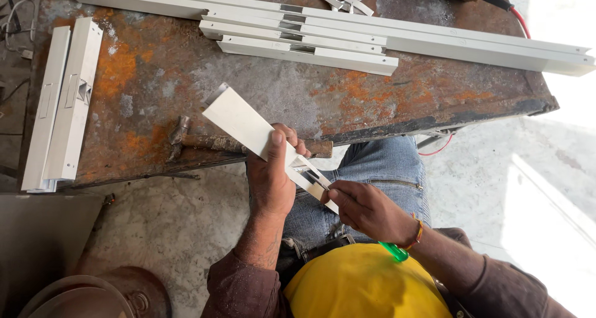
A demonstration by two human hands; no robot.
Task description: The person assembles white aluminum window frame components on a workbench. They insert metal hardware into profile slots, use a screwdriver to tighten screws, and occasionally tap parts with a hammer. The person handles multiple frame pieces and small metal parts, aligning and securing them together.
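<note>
The white metal channel piece (248, 127) slants over the near edge of the rusty workbench (161, 69), its lower end above the person's jeans-clad lap. The left hand (271, 175) is clenched around the piece near its slotted end, thumb pressed on the flat face. The right hand (367, 209) grasps a green-handled screwdriver (393, 251), its tip set into the slot. A hammer (205, 141) lies on the bench just behind the piece. Long white channels (347, 35) lie stacked across the far side, and two more (62, 100) at the left.
</note>
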